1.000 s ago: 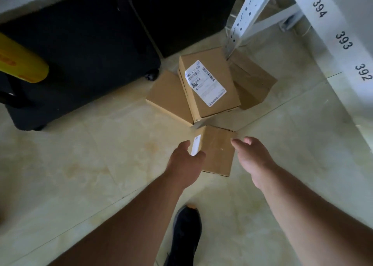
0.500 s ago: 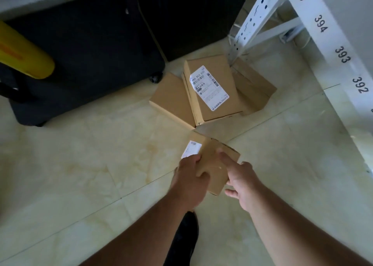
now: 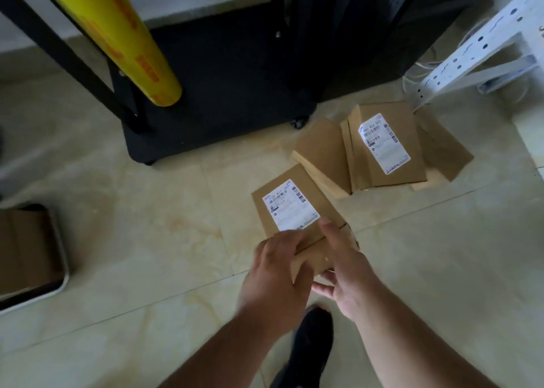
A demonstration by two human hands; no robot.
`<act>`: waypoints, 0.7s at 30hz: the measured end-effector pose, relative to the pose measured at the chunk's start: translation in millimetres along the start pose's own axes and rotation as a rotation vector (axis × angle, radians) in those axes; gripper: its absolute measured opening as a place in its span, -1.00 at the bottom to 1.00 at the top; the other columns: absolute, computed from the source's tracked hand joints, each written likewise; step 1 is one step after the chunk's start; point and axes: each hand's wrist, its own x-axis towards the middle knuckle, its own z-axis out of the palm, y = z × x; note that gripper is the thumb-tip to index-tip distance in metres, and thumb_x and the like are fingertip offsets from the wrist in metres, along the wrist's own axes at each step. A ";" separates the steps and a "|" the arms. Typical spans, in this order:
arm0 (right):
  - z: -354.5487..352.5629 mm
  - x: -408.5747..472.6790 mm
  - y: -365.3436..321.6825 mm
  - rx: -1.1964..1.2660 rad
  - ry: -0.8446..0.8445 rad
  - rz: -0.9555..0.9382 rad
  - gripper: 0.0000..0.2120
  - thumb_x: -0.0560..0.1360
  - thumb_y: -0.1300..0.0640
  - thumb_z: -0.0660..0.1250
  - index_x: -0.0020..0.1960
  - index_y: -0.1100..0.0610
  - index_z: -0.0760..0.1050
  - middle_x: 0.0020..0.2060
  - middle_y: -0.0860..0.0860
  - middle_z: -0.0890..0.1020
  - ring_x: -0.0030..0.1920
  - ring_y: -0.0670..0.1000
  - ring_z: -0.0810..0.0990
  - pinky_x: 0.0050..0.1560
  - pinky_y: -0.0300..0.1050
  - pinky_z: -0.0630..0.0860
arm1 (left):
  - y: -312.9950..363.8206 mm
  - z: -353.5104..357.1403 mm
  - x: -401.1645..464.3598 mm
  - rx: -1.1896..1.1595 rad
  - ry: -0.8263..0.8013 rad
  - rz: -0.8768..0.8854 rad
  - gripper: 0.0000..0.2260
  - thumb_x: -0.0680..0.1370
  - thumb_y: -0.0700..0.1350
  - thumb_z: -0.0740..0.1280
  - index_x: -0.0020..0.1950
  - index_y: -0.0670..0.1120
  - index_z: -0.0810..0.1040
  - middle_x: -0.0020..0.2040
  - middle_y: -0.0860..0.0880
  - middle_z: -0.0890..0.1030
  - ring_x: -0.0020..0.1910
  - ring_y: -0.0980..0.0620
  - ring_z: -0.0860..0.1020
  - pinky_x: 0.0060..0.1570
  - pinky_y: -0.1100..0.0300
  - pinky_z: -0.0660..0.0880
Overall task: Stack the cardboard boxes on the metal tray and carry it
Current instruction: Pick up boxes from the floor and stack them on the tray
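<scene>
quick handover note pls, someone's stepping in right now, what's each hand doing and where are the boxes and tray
Left hand and right hand: both grip the labelled cardboard box, lifted above the floor.
Metal tray: on the floor at far left, with cardboard already in it.
Box pile: by the white rack leg, at least three boxes left.
Done: one box picked up.
Left: set it on the tray, stack the rest, carry the tray.

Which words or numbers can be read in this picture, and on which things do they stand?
"486 A03 035", roughly, partly blurred: white label on the top cardboard box of the floor pile.
Code on the held box, on its label: too blurred to read surely.
Orange print on the yellow film roll: blurred, unreadable.
Small print and barcodes on both labels: too small.
</scene>
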 end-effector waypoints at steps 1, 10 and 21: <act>8.5 -3.1 2.1 0.017 -0.021 -0.015 -0.32 0.19 -0.35 0.59 0.21 -0.08 0.58 0.07 0.06 0.74 0.13 0.13 0.68 0.20 0.32 0.59 | -3.7 -9.6 2.6 -0.108 0.098 -0.072 -0.55 0.58 0.09 0.34 0.47 0.17 0.41 0.31 0.28 0.40 0.40 0.14 0.40 0.35 0.09 0.46; 97.9 -44.0 11.8 0.216 -0.265 -0.073 -0.35 0.29 -0.24 0.52 0.26 0.09 0.59 -0.04 0.15 0.72 0.04 0.16 0.71 0.28 0.23 0.59 | -43.0 -103.5 4.0 -1.025 0.144 -0.648 -0.05 0.30 0.42 0.43 0.63 0.18 0.23 0.39 0.15 0.59 0.33 0.05 0.58 0.42 -0.15 0.43; 177.0 -75.1 33.8 -0.336 -0.238 -0.349 0.05 0.23 -0.56 0.42 0.59 -0.12 0.24 0.44 -0.14 0.48 0.45 -0.02 0.45 0.52 0.16 0.32 | -110.7 -177.8 -37.4 -1.058 0.338 -0.513 -0.35 0.35 0.30 0.43 0.43 0.22 0.46 0.12 0.24 0.70 0.20 0.11 0.64 0.27 -0.15 0.58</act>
